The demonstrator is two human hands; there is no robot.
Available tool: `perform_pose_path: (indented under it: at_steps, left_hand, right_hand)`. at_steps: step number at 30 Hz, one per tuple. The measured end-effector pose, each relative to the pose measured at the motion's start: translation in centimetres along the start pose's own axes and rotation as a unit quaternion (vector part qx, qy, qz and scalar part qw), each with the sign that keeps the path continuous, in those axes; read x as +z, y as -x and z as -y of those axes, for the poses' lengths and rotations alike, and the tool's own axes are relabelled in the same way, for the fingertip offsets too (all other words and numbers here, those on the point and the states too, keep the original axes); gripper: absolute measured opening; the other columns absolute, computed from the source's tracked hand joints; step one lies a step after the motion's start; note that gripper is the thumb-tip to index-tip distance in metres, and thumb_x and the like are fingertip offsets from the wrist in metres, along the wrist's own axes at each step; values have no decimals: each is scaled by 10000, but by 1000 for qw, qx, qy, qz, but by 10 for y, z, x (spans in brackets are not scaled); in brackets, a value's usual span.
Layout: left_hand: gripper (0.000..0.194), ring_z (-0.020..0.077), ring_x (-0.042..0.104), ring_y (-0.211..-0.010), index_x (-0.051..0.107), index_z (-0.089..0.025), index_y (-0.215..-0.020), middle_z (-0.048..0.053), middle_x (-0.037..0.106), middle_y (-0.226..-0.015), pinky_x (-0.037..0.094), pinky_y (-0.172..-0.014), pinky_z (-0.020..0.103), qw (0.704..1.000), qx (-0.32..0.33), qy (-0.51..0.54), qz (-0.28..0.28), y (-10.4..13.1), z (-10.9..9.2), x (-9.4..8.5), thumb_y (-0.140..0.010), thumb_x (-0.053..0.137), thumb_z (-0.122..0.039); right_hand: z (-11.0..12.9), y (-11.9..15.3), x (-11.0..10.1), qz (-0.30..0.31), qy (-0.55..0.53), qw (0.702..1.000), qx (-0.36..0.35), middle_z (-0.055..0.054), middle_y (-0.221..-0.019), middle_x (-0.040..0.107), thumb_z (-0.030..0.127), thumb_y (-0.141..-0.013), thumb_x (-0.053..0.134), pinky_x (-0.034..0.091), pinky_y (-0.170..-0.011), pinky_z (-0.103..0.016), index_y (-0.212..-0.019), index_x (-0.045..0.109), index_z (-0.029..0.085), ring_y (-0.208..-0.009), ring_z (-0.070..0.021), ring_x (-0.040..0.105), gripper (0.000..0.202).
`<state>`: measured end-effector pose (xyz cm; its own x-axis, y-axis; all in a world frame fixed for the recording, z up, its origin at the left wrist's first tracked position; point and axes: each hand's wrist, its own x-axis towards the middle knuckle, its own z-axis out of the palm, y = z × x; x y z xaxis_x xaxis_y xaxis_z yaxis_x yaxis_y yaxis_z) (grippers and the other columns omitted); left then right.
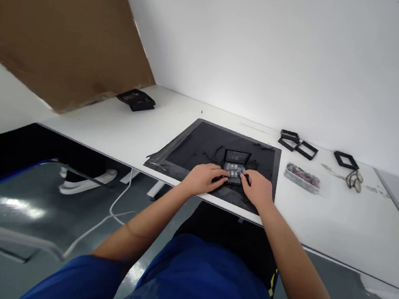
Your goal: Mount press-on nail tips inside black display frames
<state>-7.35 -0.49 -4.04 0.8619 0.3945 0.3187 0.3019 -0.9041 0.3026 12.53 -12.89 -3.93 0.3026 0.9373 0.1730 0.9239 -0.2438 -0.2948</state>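
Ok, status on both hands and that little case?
Left hand at the case's left side; right hand at its right. Black case open on dark mat, small clear pieces inside. No obstruction visible.

Shows a white table (335,216) beneath the left grip (201,179) and the right grip (257,188), running well past both. Bears a black mat (203,140) below and beyond them, with creased, torn-looking edge strips. Holds on that mat, between the two grips and touched by both, an open black case (237,157) with small clear pieces (233,168). Carries, right of the right grip, a clear container (302,179) of small mixed bits; behind that, a cluster of black frames (304,155); farther right, a lone black frame (347,166) beside looped bands (354,181). Supports stacked black trays (138,101) well beyond and left of the left grip.
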Motion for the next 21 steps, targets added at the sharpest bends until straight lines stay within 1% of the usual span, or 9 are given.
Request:
perform_pose_path:
  at_steps: [4,7,12,14,16,18,20,21]
  left_hand:
    - [332,160,656,-975,615,-155,-1181,71,662,-1131,598,-874,364,1000,-6,6,4,0,0,-2,-976,585,-413]
    - [331,153,658,-949,619,-149,-1167,66,667,-1103,599,-856,355,1000,-8,17,6,-1,0,-4,-975,587,-417]
    - [336,138,662,-880,635,-138,-1119,48,682,-1010,596,-814,335,999,3,34,-12,0,-2,-9,-975,584,-438]
    - [330,126,663,-829,664,-146,-1097,34,697,-932,575,-763,291,999,12,37,-31,0,-3,-10,-977,576,-440]
    - [291,104,664,-770,713,-184,-1073,20,717,-860,521,-695,221,997,22,39,-60,0,-5,-10,-976,574,-420]
    - [242,84,665,-724,751,-226,-1036,7,736,-818,471,-649,182,993,26,38,-105,2,-5,-10,-967,580,-383]
    - [209,74,661,-693,763,-231,-995,3,750,-816,464,-643,172,985,26,40,-164,3,-4,-11,-955,591,-344]
    - [201,75,661,-689,761,-217,-977,9,754,-825,476,-652,172,979,27,43,-196,3,-3,-12,-950,595,-327]
  right_hand:
    - [-1,0,0,8,13,1000,6,-89,-1228,630,414,-984,602,574,-885,-400,-1247,611,177,-1029,-189,641,354]
    - [-3,-1,2,2,24,1000,5,-88,-1218,632,415,-981,607,576,-877,-399,-1246,609,172,-1022,-189,643,360]
    - [0,-4,5,-36,44,998,-4,-83,-1191,639,419,-979,610,580,-858,-390,-1233,612,165,-998,-184,647,359]
    - [2,-1,2,-62,54,996,-19,-80,-1172,644,427,-981,606,580,-847,-383,-1216,617,163,-981,-179,648,353]
    - [-1,5,-7,-96,64,993,-40,-74,-1139,653,453,-984,593,577,-829,-371,-1213,619,165,-945,-169,649,369]
    - [-14,11,-26,-141,74,986,-47,-68,-1047,678,491,-985,568,556,-796,-333,-1233,633,181,-878,-157,649,402]
    - [-41,15,-54,-197,89,976,-16,-69,-883,685,511,-983,533,505,-746,-292,-1252,664,200,-807,-159,645,431]
    - [-59,16,-71,-227,97,969,16,-70,-846,677,520,-987,503,484,-720,-299,-1257,665,204,-793,-174,640,445]
